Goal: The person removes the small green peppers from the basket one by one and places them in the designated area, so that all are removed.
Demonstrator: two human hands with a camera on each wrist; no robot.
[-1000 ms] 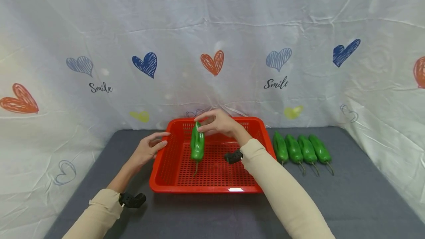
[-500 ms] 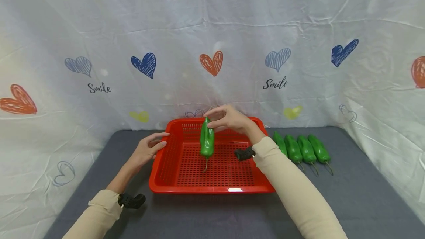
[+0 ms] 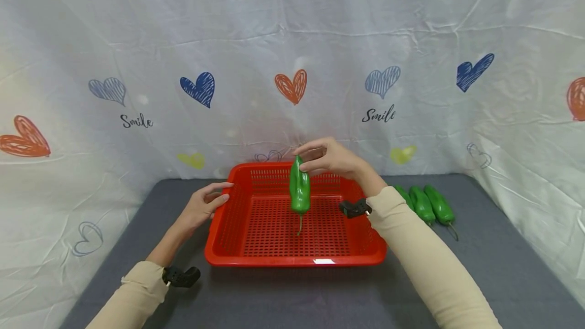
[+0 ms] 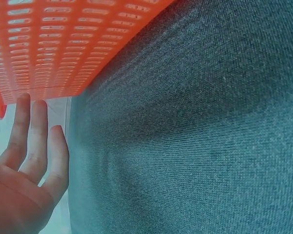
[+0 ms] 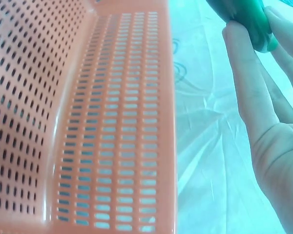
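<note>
My right hand (image 3: 331,159) pinches a glossy green pepper (image 3: 300,187) by its pointed end. The pepper hangs upright over the red basket (image 3: 292,262), its stem pointing down. The right wrist view shows the fingers (image 5: 244,73) against the green pepper (image 5: 251,24), above the basket's side wall. My left hand (image 3: 203,204) rests at the basket's left rim, index finger and thumb on the edge. In the left wrist view, three of its fingers (image 4: 36,141) stretch out fairly straight beside the slotted wall (image 4: 53,53); its thumb is out of sight there.
More green peppers (image 3: 441,204) lie in a row on the dark grey cloth (image 3: 493,268), right of the basket; my right sleeve (image 3: 425,248) hides part of the row. A white curtain (image 3: 247,126) printed with hearts hangs behind the table.
My right hand has moved right and slightly up with the pepper, still over the basket. Its sleeve now covers more of the pepper row. My left hand has stayed at the rim.
</note>
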